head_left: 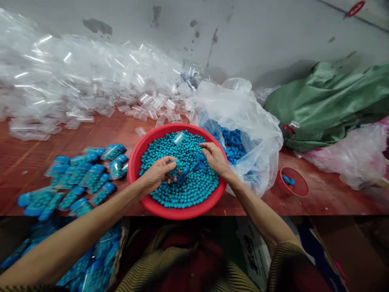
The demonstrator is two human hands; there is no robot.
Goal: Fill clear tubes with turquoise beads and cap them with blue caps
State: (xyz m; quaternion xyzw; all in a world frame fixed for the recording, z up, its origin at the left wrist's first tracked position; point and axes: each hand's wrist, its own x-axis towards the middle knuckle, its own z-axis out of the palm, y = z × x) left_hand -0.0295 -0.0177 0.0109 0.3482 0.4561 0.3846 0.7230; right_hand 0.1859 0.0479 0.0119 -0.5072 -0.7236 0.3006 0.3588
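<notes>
A red basin (178, 213) full of turquoise beads (182, 198) stands in front of me. Over its left half, my left hand (162, 172) is closed around a small clear plastic bottle (174, 171) with turquoise beads in it. A blue cap (184, 172) shows at the bottle's right end; I cannot tell how firmly it sits. My right hand (214, 158) hovers above the right side of the beads, fingers bent and a little apart, nothing visible in them. Just left of it, several blue caps (199, 163) lie on the beads. Another clear bottle (179, 138) rests at the far side.
Filled, capped bottles (91, 176) lie left of the basin. Behind is a heap of clear bottles (154, 103). A plastic bag (258, 121) of blue caps stands right, beside a small red basket (293, 192). A green sack (328, 101) lies farther back. More filled bottles (94, 263) sit below the table edge.
</notes>
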